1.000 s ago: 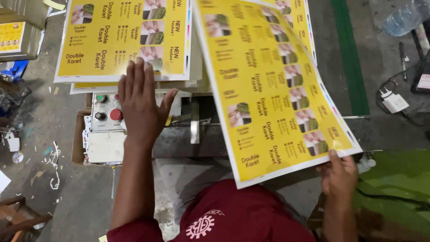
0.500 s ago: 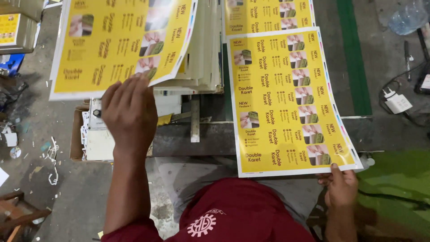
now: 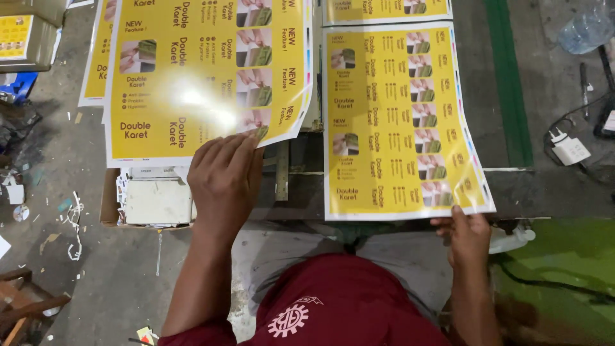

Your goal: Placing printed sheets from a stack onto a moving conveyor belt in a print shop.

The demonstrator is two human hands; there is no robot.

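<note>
My left hand (image 3: 224,176) rests with its fingertips on the lower right edge of a glossy yellow printed sheet (image 3: 198,77) that lies on the left stack. At the lower right, my right hand (image 3: 466,236) pinches the bottom corner of a second yellow printed sheet (image 3: 400,122), which lies flat on the dark machine table (image 3: 551,192). Both sheets carry rows of small product pictures and dark text. Another yellow sheet (image 3: 384,9) shows at the top, partly under the right one.
A cardboard box with pale papers (image 3: 154,200) sits below the left stack. A white charger with cable (image 3: 569,150) and a clear plastic bottle (image 3: 586,29) lie at the right. Green floor stripe (image 3: 509,83) runs alongside. Scraps litter the grey floor at left (image 3: 57,211).
The right sheet, tilted and lifted a second ago, now lies flat and square on the table. My left hand has moved from the control box up to the left sheet's edge.
</note>
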